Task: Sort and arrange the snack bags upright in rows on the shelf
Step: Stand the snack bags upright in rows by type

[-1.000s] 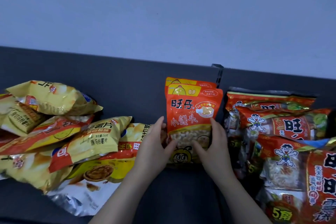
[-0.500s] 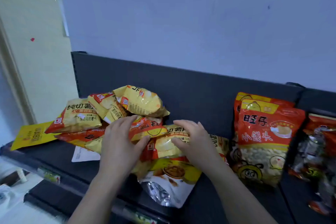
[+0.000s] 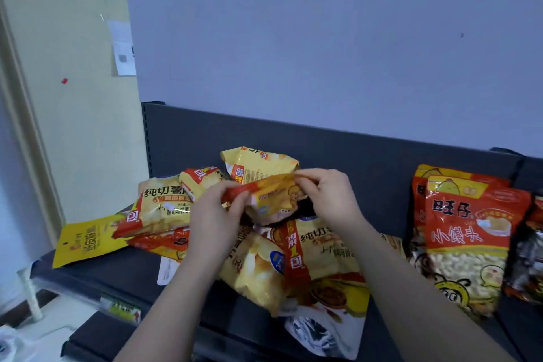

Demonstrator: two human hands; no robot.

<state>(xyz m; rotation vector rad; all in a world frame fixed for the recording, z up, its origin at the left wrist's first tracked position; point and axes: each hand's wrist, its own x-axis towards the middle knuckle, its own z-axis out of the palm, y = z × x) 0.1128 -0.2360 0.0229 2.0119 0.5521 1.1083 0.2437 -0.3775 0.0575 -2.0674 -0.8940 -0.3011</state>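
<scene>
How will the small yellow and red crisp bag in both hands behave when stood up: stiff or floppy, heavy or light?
Likely floppy: the small yellow and red crisp bag creases between the left hand and right hand. Pinched only at its ends, it seems light; upright, it may tip.

Chip-bag heap (image 3: 255,250) on shelf (image 3: 97,276), left of upright bags (image 3: 467,244)

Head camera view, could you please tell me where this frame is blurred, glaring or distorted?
Head view: dim, bluish, soft light; the yellow chip bag pinched between the left hand and right hand looks smeared by motion blur; the silver foil bag at the bottom catches glare; the orange bags stay readable; wide-angle bending curves the door frame at left.
</scene>
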